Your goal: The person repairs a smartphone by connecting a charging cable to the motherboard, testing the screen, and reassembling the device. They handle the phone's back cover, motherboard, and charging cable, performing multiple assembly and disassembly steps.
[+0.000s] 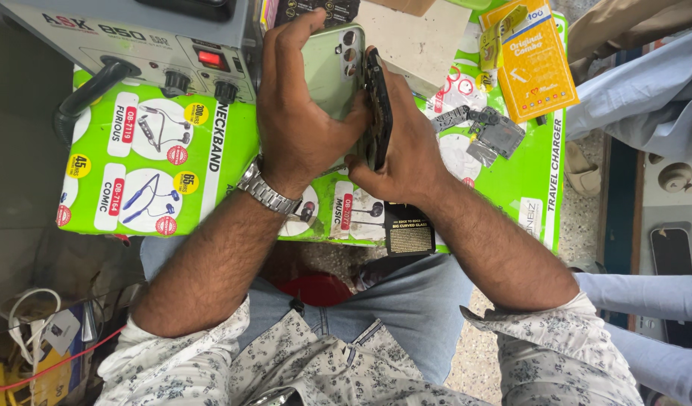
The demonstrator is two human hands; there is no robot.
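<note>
Gripping phone (332, 71), fingers (297, 34) wrapped tight

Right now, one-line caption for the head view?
Left hand holds a pale-green phone back cover; right hand grips the dark phone body.

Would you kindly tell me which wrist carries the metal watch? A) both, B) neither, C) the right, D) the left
D: the watch sits on the left hand's wrist, while the right hand's wrist is bare.
</note>
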